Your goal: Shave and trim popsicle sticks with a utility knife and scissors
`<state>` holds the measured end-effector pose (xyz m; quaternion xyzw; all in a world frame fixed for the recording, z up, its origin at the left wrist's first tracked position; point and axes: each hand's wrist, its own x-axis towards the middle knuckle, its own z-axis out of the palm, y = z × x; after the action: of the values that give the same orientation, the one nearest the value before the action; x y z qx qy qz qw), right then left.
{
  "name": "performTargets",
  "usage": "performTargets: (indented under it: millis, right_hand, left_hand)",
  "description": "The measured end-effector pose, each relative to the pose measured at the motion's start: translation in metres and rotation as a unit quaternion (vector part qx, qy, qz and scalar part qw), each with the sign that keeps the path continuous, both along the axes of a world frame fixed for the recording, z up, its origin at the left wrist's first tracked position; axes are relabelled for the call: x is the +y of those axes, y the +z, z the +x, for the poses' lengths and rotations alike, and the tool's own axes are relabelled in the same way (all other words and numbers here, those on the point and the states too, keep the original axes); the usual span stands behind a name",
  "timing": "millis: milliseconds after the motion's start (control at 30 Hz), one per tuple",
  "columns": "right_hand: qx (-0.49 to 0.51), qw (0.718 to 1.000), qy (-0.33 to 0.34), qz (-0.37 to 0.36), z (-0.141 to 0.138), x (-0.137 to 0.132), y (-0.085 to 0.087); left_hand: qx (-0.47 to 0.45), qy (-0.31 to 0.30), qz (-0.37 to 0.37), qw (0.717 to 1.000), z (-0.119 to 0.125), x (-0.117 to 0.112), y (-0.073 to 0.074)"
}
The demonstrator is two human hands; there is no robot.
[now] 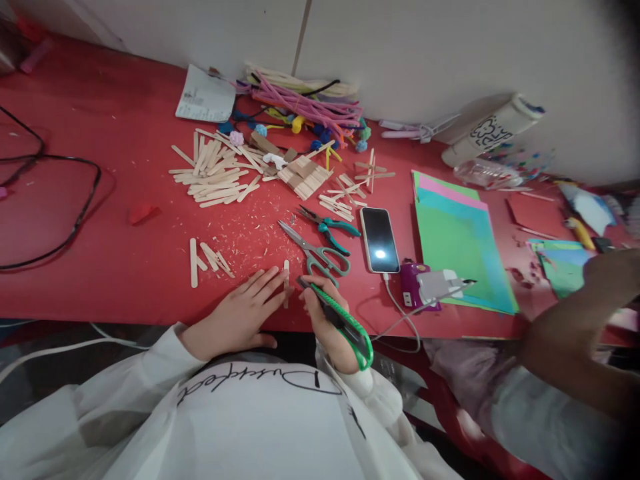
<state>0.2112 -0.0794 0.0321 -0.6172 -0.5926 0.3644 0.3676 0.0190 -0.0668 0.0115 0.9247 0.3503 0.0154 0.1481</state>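
Note:
My left hand (245, 308) lies flat near the front edge of the red table, fingers stretched out, its fingertips beside a small upright-lying popsicle stick (286, 268). In my right hand (325, 327) is a green and black utility knife (345, 323), its tip pointing toward that stick. Just beyond my right hand lie grey-handled scissors (315, 252) and teal-handled pliers (330, 227). Left of them, wood shavings (245, 240) are scattered over the table. A few cut stick pieces (215, 259) rest beside a whole stick (193, 263), beyond my left hand.
Behind are a pile of popsicle sticks (215, 167), pipe cleaners (305, 100) and a paper slip (205, 95). A phone (380, 240) charges beside coloured paper sheets (455, 240). A tumbler (493, 130) leans by the wall. Another person's arm (575, 327) is at right; a black cable (85, 200) lies left.

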Motion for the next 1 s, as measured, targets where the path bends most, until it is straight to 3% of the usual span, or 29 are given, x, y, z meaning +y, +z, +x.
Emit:
performTargets:
  millis: [300,500,767,1000]
  right_hand:
    - [0.011,1.000,-0.004,-0.014,-0.001,-0.004,-0.005]
    - [0.010,1.000,-0.001,-0.011,-0.004,-0.003,-0.010]
    - [-0.004,0.999,0.028,0.020,-0.007,-0.002,-0.013]
    - [-0.037,0.997,0.044,0.051,-0.006,-0.004,-0.021]
  left_hand:
    - [-0.026,0.015,0.005,1.000,-0.002,-0.003,-0.001]
    - [-0.004,-0.016,-0.003,1.000,-0.007,0.000,-0.005]
    - [-0.014,0.019,0.089,0.996,0.002,-0.009,-0.023]
    - [-0.028,0.013,0.103,0.994,0.000,-0.008,-0.022]
